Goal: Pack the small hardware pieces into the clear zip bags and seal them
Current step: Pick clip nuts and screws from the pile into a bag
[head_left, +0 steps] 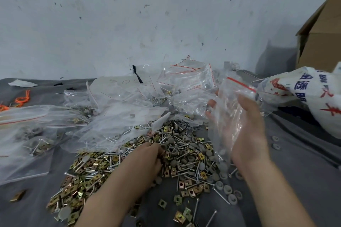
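Plastic filled bags (33, 134) with red zip strips lie at the left edge of the frame, on grey cloth (299, 180). Low in the centre spreads the hardware pile (184, 155): brass-coloured clips, nails and grey caps mixed together. The left hand (151, 155) dips into its middle, fingers curled down among the pieces. The tips are buried, so I cannot tell whether they pinch anything.

Right of centre the right hand (247, 127) is raised palm-up, holding a clear zip bag (227, 116), with the thumb showing through the plastic on one side and the fingers on the other. The step seems to be gathering a portion for this bag. It would go best with a small pinch, the bag's mouth brought low over the pile, and nail points kept from piercing the film. Whether the mouth is open is hard to make out, as the film blurs. A printed white sack (304, 96) and a cardboard box (323, 42) are cut off at the right edge.
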`<move>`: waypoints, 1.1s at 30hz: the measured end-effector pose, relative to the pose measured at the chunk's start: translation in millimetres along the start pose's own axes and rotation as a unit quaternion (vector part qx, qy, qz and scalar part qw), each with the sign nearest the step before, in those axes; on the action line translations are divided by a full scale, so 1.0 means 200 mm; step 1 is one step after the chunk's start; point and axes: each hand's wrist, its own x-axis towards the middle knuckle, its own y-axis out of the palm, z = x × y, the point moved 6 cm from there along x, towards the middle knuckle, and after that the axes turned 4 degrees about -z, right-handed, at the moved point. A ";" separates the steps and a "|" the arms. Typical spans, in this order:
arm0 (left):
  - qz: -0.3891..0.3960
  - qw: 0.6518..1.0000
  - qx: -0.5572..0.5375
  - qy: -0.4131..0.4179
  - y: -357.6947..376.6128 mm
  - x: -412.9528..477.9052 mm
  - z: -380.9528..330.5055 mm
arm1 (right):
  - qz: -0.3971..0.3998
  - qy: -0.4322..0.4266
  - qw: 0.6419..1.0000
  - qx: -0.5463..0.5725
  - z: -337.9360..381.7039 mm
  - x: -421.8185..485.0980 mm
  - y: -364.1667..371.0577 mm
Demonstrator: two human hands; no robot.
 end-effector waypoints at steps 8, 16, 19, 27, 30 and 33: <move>-0.024 0.999 -0.028 -0.031 -0.05 -0.02 0.11 | 0.038 -0.206 0.943 -0.259 0.03 -0.03 0.01; -0.048 0.996 -0.066 -0.035 -0.07 -0.03 0.16 | 0.057 -0.196 0.915 -0.349 -0.05 -0.07 0.05; -0.061 0.993 -0.091 -0.040 -0.09 -0.03 0.17 | 0.064 -0.197 0.907 -0.367 -0.06 -0.07 0.06; -0.080 0.991 -0.097 -0.040 -0.12 -0.05 0.20 | 0.096 -0.205 0.895 -0.384 -0.11 -0.08 0.11; -0.091 0.989 -0.113 -0.037 -0.13 -0.06 0.22 | 0.106 -0.201 0.892 -0.391 -0.12 -0.09 0.12; -0.079 0.990 -0.111 -0.029 -0.13 -0.06 0.22 | 0.115 -0.207 0.886 -0.398 -0.12 -0.10 0.14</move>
